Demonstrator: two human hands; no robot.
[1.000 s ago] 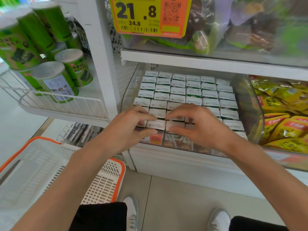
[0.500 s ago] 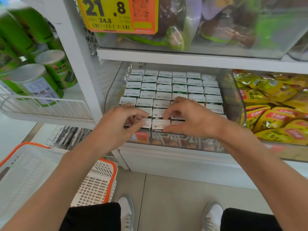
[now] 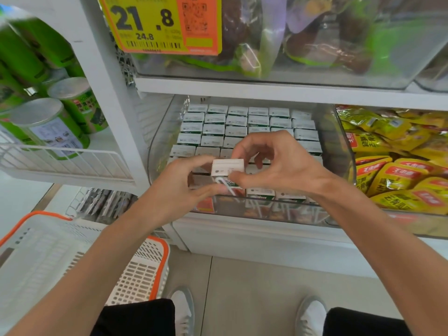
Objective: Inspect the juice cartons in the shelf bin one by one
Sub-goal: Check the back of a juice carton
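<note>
Our left grip [image 3: 179, 187] and right grip [image 3: 278, 166] both pinch one juice carton [image 3: 227, 168], which we hold just above the front rows of cartons [image 3: 236, 122] packed in the clear shelf bin [image 3: 339, 151]. Yellow snack bags [image 3: 400, 175] lie just right of it.

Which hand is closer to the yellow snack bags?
Right. The right hand pinches the raised juice carton from the side facing the yellow snack bags. The left hand holds the carton's other side, farther from them.
</note>
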